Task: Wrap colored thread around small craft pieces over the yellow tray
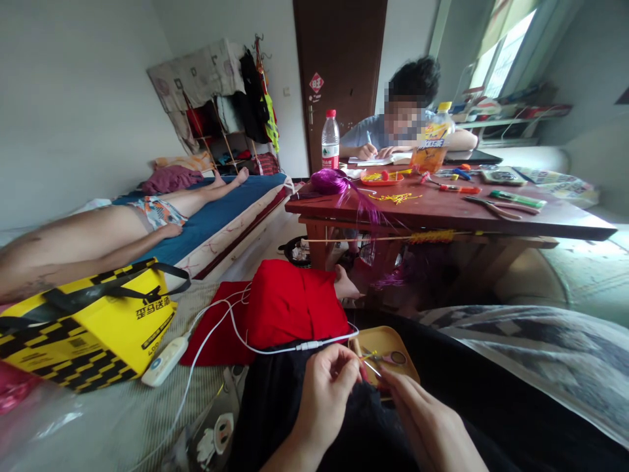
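Note:
My left hand [330,383] is closed in a pinch over my lap, with thumb and forefinger pressed together. A tiny yellow piece [367,356] shows by its fingertips; what lies between them is too small to name. My right hand [423,410] is closed around a thin silver tool [372,368], whose tip points toward the left fingertips. Just beyond both hands sits a yellow tray [388,335], partly hidden by them. A pair of scissors [396,358] appears to lie in it. Dark fabric [275,406] covers my lap, under the hands.
A white cable [280,351] runs across red cloth [295,305] to a power strip [164,362]. The wooden table [555,226] holds bottles, purple strands [331,182], yellow pieces [398,197] and pliers [491,207]. One person writes there; another lies on the bed [216,219]. A yellow bag [122,321] stands left.

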Available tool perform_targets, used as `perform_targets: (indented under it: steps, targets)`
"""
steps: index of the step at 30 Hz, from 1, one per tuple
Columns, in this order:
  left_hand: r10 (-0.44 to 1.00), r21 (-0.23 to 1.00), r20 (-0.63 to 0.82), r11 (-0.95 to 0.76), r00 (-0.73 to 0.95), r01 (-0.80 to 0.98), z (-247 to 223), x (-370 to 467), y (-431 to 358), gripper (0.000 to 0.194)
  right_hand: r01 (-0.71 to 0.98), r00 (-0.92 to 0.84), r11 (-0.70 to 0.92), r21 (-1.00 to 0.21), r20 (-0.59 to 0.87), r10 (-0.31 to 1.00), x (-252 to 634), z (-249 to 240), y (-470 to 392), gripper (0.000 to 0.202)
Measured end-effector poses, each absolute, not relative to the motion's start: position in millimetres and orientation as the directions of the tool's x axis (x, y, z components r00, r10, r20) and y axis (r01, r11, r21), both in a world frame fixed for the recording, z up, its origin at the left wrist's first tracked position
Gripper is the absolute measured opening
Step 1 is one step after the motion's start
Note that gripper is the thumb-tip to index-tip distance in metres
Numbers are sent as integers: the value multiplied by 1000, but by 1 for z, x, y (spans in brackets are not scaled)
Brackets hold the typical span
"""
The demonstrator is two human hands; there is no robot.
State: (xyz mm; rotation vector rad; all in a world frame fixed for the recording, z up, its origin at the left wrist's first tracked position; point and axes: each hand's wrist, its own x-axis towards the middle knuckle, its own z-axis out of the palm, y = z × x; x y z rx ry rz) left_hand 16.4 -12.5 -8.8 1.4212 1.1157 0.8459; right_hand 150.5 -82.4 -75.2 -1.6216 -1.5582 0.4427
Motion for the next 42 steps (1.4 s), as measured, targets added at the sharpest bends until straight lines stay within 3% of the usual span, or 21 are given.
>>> perform_targets:
  steps: [6, 17, 33, 38, 40, 42]
  targets:
    - [948, 985, -66, 11, 313, 174, -8, 16, -13, 16, 707, 176, 48, -705, 242, 954, 148, -72, -81, 42]
    - [953, 983, -50, -6, 300, 181, -6, 15, -12, 16, 684, 120, 88, -724, 231, 966, 156, -75, -81, 42]
    - [952, 980, -43, -19, 304, 198, -6, 15, -12, 15, 631, 221, 22, -776, 207, 953, 148, -63, -81, 38]
    - [941, 962, -38, -57, 336, 268, -5, 15, -14, 15, 425, 285, 13, -905, 147, 947, 146, -51, -79, 32]
    - [920, 941, -23, -112, 392, 319, -2, 17, -18, 15, 194, 290, -12, -981, 45, 956, 145, -46, -76, 28]
    - [880, 925, -18, -166, 475, 341, 1, 19, -23, 17, -142, 237, -102, -985, -134, 962, 143, -41, -72, 31]
